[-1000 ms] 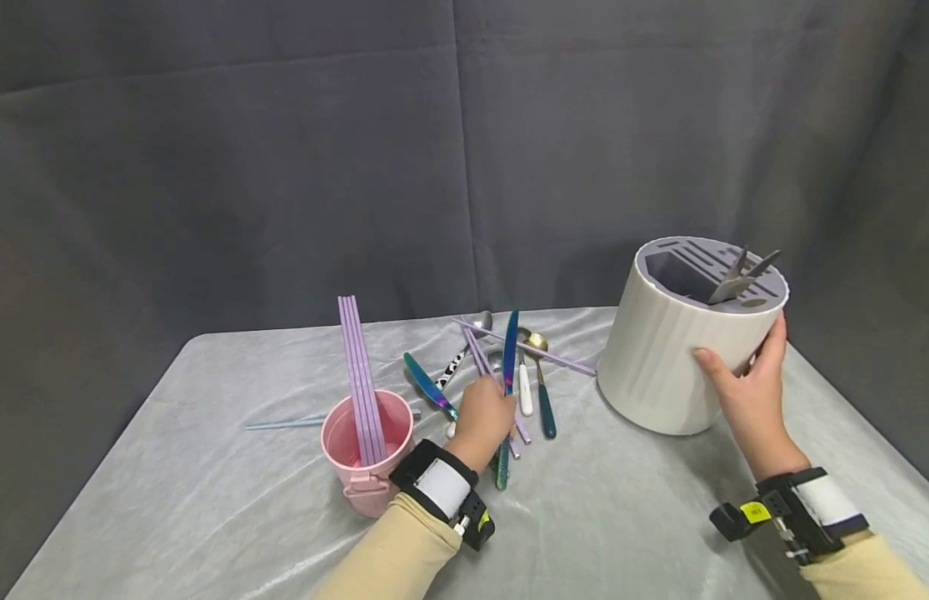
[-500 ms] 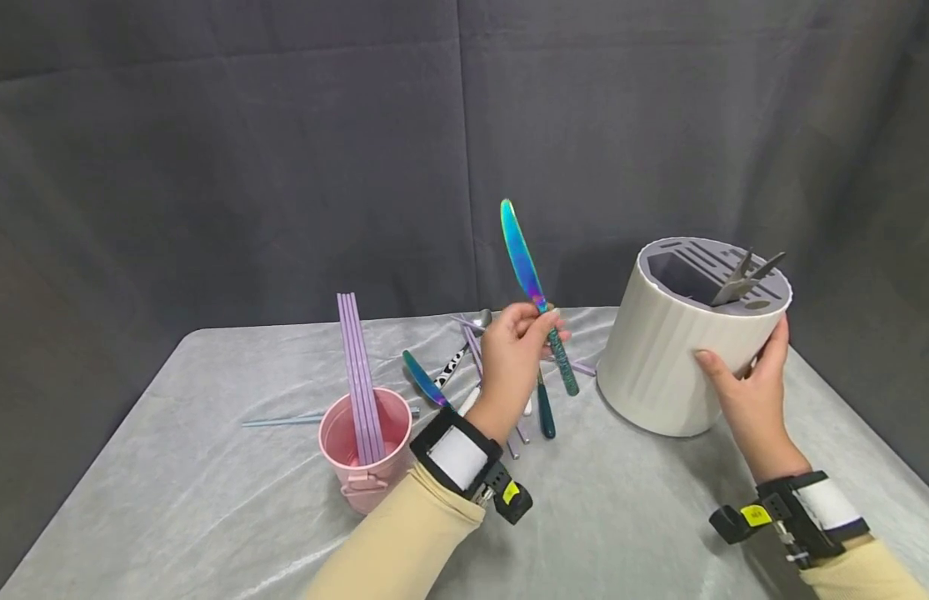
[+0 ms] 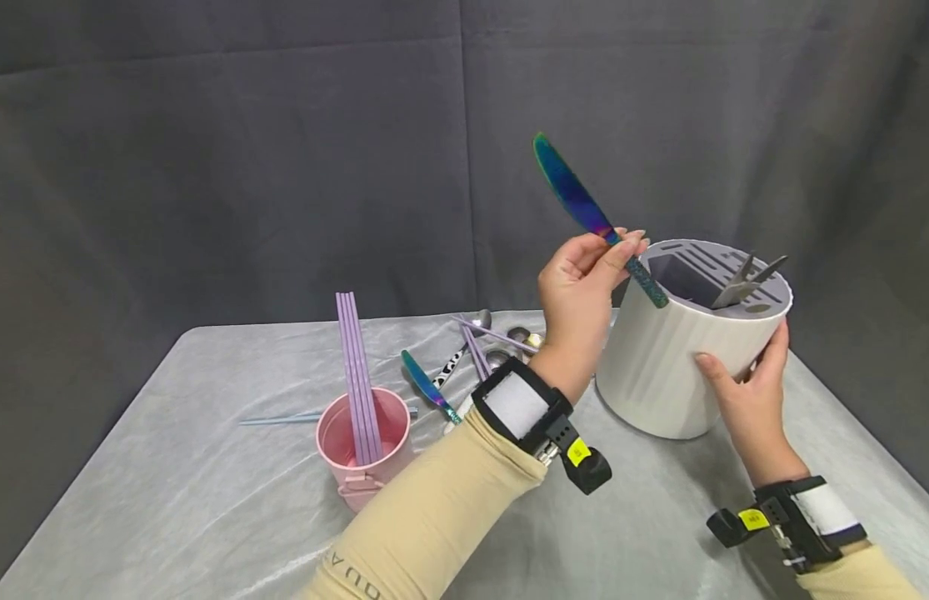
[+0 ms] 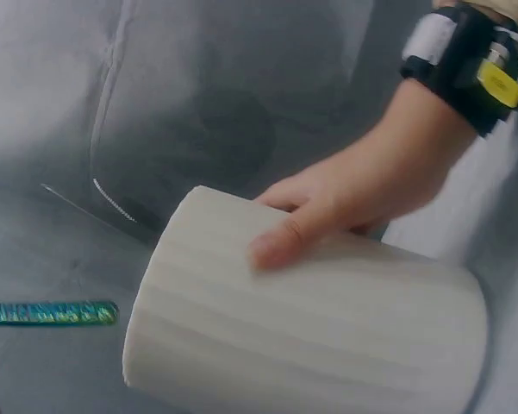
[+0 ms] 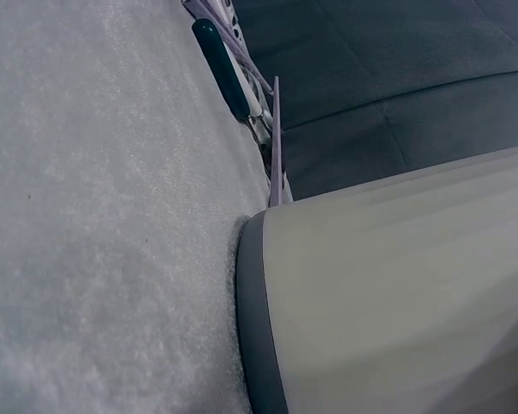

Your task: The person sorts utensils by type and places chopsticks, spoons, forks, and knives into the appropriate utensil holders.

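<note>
Head view: left hand (image 3: pixel 580 287) held a knife (image 3: pixel 576 196) with an iridescent blade, its fingers pinching the upper handle. Knife was raised above the desk (image 3: pixel 172 500), tilted, blade tip up and to the left, handle end near the upper rim of a white cylindrical holder (image 3: pixel 651 375). Left wrist view showed a gap between handle end and holder.

Right hand (image 3: pixel 756 400) gripped the holder's near right side, thumb across the wall, fingers curling behind. Holder stood on the desk with a slotted grey top; grey metal blades (image 3: pixel 752 282) stuck out of it, tilted.

Left of the left arm: pink bucket (image 3: pixel 387 414) holding lilac chopsticks (image 3: pixel 357 379), leaning; blue chopsticks (image 3: pixel 280 419) lay behind it. A second knife (image 3: pixel 427 382) and a spoon (image 3: pixel 451 367) with a black-and-white handle lay between bucket and arm. Right wrist view: dark green handle (image 5: pixel 217 65) near the holder's base
</note>
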Demonstrator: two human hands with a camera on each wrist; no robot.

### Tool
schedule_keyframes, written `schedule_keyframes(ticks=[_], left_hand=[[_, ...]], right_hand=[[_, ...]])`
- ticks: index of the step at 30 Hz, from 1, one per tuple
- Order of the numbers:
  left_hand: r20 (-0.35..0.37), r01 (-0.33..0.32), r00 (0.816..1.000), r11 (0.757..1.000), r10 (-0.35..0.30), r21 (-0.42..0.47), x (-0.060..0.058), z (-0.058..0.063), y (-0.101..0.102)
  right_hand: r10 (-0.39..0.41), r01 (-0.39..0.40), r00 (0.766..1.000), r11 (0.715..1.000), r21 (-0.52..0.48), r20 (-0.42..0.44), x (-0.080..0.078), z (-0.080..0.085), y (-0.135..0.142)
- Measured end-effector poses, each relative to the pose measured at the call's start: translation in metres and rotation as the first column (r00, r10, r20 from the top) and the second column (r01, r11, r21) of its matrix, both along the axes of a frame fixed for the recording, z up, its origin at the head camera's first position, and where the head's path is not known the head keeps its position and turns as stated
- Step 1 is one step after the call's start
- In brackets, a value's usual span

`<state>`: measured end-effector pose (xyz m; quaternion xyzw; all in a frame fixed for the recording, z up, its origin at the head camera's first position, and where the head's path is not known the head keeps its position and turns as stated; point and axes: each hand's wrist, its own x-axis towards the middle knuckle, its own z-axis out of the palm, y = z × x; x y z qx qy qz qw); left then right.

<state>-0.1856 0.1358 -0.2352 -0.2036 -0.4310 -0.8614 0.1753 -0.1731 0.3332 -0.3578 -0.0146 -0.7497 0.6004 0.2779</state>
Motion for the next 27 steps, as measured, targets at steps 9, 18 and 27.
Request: schedule_keyframes(ticks=[9,18,27], left_hand=[[-0.068,0.022,0.997,0.998,-0.025,-0.057,-0.007,-0.008,0.026],[-0.032,-0.177,0.982,0.838,0.188,-0.517,-0.009,-0.019,0.039],[-0.111,-0.269,0.952,0.606,0.286,-0.748,-0.007,-0.008,0.040]], right_hand=[[0.009,-0.009,1.000,1.000,0.007,-0.002,-0.003,-0.003,-0.004],[0.012,-0.012,1.000,1.000,0.003,-0.024,-0.001,-0.005,-0.010],[0.021,-0.021,1.000,1.000,0.000,-0.004,-0.004,-0.004,-0.014]])
